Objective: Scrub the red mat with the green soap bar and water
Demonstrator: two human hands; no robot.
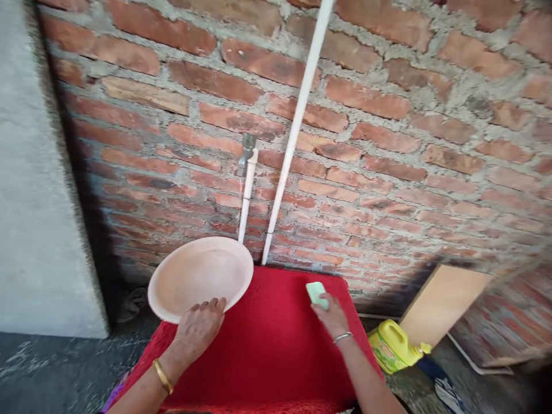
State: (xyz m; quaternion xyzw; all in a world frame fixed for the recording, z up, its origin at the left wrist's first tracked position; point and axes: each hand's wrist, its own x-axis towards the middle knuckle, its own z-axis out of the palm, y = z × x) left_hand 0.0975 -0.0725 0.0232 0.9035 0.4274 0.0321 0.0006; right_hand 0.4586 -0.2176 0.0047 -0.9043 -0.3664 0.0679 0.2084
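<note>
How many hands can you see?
2: the left hand gripping the near rim of the pink bowl, and the right hand holding a pale green block.

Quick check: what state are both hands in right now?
Left hand: closed on the near rim of the pale basin, thumb hidden.
Right hand: closed, holding the pale green bar.
</note>
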